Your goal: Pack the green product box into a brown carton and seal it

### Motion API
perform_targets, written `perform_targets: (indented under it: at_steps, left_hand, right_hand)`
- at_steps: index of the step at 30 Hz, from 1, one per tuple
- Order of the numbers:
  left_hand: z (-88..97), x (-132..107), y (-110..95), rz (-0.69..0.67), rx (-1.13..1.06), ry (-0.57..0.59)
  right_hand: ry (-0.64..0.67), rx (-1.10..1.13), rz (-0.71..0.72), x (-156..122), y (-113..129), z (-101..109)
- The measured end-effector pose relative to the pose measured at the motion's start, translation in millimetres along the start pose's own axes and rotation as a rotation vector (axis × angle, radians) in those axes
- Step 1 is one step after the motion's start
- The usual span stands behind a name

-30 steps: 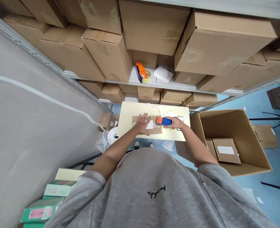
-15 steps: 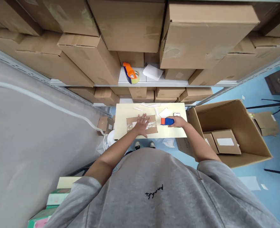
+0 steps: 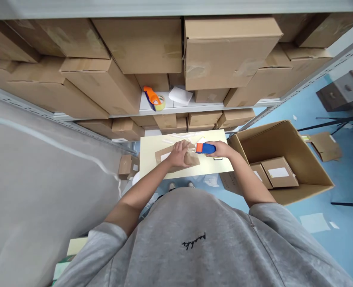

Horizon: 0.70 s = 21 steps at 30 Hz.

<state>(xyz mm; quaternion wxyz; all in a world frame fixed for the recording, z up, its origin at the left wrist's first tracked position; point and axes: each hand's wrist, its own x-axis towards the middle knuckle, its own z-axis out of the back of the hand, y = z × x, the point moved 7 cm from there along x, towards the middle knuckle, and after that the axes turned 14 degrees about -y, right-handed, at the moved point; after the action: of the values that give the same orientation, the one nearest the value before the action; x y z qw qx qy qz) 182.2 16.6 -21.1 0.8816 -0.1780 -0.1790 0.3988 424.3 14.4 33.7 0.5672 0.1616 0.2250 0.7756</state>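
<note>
A small flat cardboard parcel with a white label lies tilted on a pale yellow table. My left hand rests on the parcel's right part, fingers curled together against it. My right hand grips the blue handle of an orange-and-blue tape dispenser, whose orange end sits at the parcel's right edge, close to my left fingers. A strip of clear tape shows between the dispenser and the parcel. A dark phone lies on the table just below my right hand.
A large open carton with small labelled boxes inside stands on the blue floor at the right. Shelves stacked with brown cartons rise behind the table. A second orange tape dispenser and a white packet sit on a shelf. Grey wall at left.
The parcel has turned askew on the table. My left hand went from flat and spread to curled on its right part. The dispenser came back left to the parcel's edge.
</note>
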Motion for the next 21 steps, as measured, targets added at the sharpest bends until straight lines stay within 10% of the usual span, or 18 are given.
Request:
perform_targets:
  at_steps: [4,10,21]
  left_hand:
    - [38.8,-31,7,-0.013,-0.066,-0.109]
    - [40.9,-80,41,0.041,-0.082,-0.172]
    - [44.1,-113,75,0.058,-0.130,-0.212]
  right_hand:
    - [-0.017,-0.011,0.111,12,47,14]
    - [0.081,-0.032,0.209,35,93,-17]
    - [0.138,-0.060,0.207,50,97,-35]
